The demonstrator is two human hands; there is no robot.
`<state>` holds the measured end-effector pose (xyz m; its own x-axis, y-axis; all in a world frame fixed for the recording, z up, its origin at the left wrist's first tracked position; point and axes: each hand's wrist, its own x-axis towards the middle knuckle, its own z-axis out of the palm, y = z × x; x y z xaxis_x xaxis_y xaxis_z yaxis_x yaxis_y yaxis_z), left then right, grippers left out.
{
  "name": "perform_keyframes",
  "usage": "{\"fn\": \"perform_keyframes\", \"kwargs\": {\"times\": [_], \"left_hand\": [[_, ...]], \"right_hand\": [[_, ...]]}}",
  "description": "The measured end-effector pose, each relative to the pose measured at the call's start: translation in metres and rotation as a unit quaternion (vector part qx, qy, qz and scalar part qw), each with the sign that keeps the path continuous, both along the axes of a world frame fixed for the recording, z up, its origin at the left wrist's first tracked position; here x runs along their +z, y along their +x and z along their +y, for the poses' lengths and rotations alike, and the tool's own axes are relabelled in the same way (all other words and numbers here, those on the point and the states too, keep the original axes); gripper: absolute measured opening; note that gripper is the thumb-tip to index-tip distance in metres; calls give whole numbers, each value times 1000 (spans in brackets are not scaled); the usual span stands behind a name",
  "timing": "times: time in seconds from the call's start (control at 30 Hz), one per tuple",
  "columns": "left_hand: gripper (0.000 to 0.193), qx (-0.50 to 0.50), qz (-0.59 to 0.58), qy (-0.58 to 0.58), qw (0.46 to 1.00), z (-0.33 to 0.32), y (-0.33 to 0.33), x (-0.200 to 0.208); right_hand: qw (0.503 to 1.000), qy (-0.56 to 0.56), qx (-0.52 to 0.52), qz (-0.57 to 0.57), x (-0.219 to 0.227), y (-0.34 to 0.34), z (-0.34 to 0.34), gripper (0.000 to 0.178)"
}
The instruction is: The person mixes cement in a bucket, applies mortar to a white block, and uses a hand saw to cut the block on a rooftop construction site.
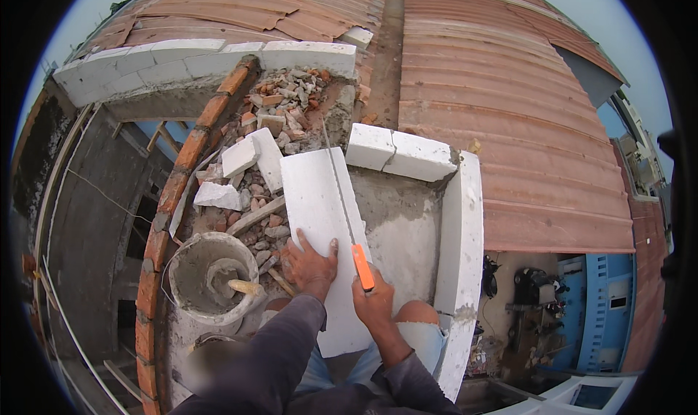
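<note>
Orange-handled saw [361,267]: our right hand [374,303] has its fingers wrapped around the grip. Our left hand [311,264] lies on the white block [314,190], fingers spread and flat. We record the block lengthwise before us, near end above our legs, blade running along it. Left of it, a mortar-smeared bucket [190,270]; farther, rubble [294,95], a low white wall [167,72], then reddish corrugated roofing [494,124].
</note>
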<state>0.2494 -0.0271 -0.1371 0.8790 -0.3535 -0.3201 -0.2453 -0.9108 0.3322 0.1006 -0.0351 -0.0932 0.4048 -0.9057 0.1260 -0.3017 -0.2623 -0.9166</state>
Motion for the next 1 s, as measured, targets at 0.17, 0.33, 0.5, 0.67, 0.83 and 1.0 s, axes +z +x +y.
{"fn": "perform_keyframes", "kwargs": {"times": [0.17,0.33,0.5,0.67,0.83,1.0], "left_hand": [[105,2,-18,-9,1000,0,-1,-8],[105,-4,-37,-4,999,0,0,-15],[105,-5,-46,-8,999,0,-2,-16],[105,-13,-62,-43,997,1,-1,-24],[103,-19,-59,-14,998,-1,-1,-23],[96,-14,-43,-34,998,-2,-4,-16]], "right_hand": [[1000,-1,13,-9,4,-12,2,39],[1000,11,11,14,7,-8,-14,38],[998,59,18,34,2,14,-46,39],[994,108,13,18,13,-29,-24,37],[992,122,20,19,19,4,-56,37],[999,45,-11,12,9,57,-92,35]]}}
